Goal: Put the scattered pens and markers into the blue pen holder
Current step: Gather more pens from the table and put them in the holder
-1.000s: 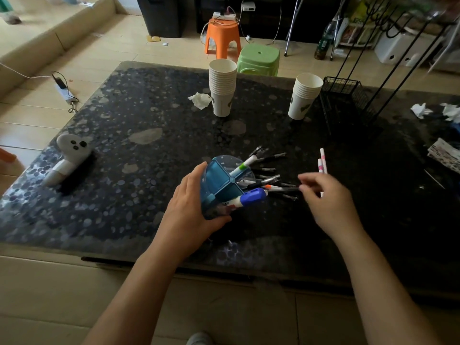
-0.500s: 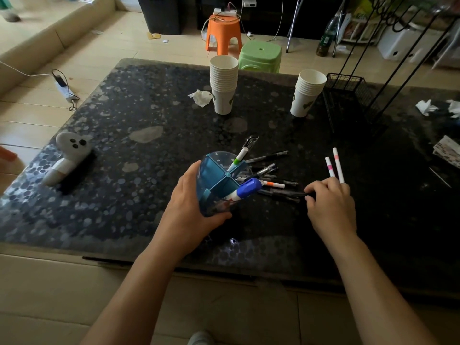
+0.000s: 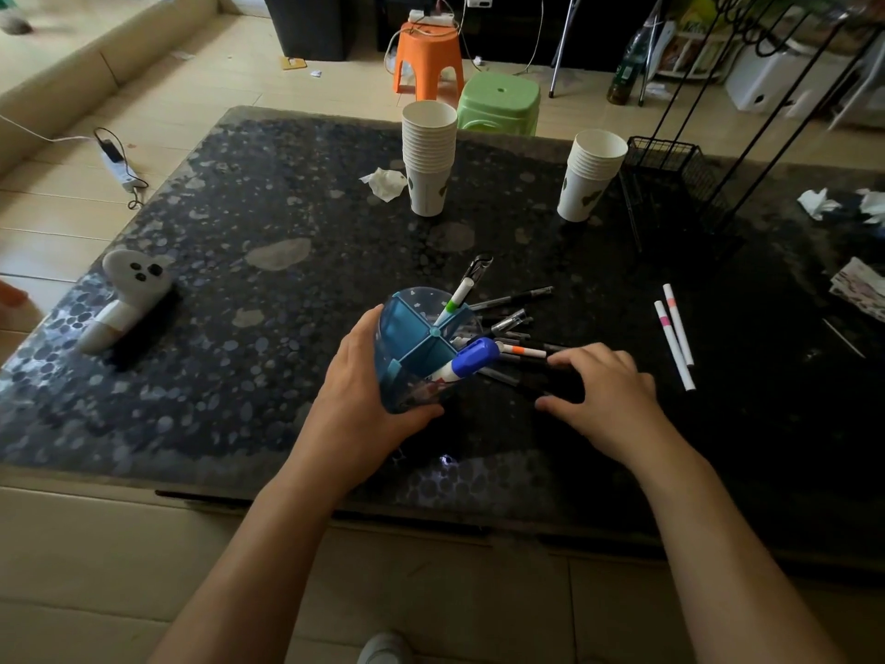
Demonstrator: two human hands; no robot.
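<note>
The left hand point(image 3: 368, 390) grasps the tilted blue pen holder point(image 3: 421, 347), while the right hand point(image 3: 603, 395), fingers curled but unclosed, hovers over dark pens point(image 3: 517, 328) lying lengthwise toward the holder's mouth.

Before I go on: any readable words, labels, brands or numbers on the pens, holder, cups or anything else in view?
None can be read.
Paper cups: dark green marks, a print and not letters.
Blue-capped marker: barrel print too blurred.
Bottle on the floor: label too small.
Printed paper at the right edge: blurred.
</note>
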